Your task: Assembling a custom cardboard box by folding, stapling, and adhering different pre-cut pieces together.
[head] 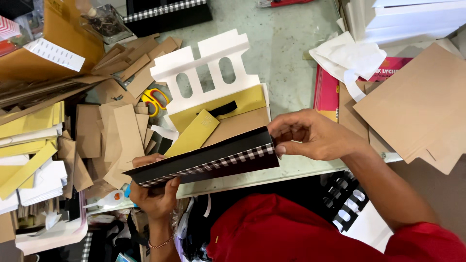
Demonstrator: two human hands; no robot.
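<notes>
A single head-worn view is given, aimed steeply down and close over the left hand (154, 194) and right hand (310, 136); the cluttered glass worktable (286, 43) is seen beyond them.

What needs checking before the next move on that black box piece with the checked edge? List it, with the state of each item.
1. Left hand has a firm hold on the near end of the black box piece: ok, thumb on top.
2. Right hand pinches the far end: ok, fingers curl over the corner.
3. Piece held level: not ok, it slants up to the right hand.
4. Checked trim strip lies flat along the edge: ok as far as it shows.
5. Scissors clear of both hands: ok, they lie apart among the brown card strips.
6. Underside of the piece: cannot tell, hidden.
</notes>
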